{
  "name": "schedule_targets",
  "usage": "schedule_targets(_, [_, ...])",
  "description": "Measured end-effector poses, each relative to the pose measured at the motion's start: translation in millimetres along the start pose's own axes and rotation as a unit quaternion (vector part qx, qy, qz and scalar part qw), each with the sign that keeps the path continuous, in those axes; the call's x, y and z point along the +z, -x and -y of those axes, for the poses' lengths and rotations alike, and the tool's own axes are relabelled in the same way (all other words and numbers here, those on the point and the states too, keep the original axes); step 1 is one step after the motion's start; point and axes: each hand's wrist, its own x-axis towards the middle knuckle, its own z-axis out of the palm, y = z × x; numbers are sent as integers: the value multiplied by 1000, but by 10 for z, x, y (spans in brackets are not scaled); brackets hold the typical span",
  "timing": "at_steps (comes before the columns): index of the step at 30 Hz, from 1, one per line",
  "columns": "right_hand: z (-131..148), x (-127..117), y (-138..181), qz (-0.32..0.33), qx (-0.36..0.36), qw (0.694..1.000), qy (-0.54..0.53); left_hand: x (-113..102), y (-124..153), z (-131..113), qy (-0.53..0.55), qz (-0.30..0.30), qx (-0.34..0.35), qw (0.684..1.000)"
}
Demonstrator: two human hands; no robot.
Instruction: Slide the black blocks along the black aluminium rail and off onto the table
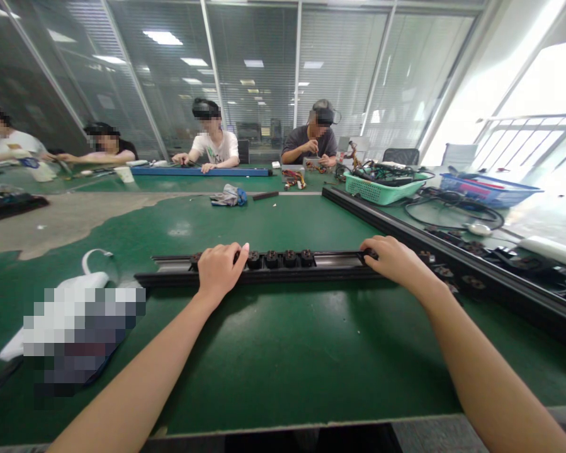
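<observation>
Across the near part of the table, left hand [219,267] lies over the left portion of a black rail [283,275], fingers bent down the far side, thumb pointing away; partly closed, but cannot tell whether it grips a piece beneath. Right hand [391,255] at the rail's right portion, fingers curled, nearly closed, a small dark piece [370,253] at the fingertips.

Rail lies crosswise in front of the person, on the green table [311,365]. Its channel carries a row of round black modules [271,259], side by side just right of the left hand; bare silvery channel between this row and the right hand.

Left of the rail: a white-and-dark item [75,327], blurred out, kind unclear. Right: a longer black rail [381,220] set slantwise, with a green basket [381,190] of cables beyond it and a blue basket [504,196] farther right. Past the near rail, a grey-and-blue cloth [229,195] beside a short dark bar [266,195].

Far side: seated person in white [214,148] at a long blue bar [198,171]; another in dark grey [311,141], hands over small parts.
</observation>
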Motion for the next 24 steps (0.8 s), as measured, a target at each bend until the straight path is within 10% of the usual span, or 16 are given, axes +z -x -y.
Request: schedule_targets(24, [-37, 1, -16, 45, 38, 998, -5, -3, 6, -1, -4, -6, 8, 1000])
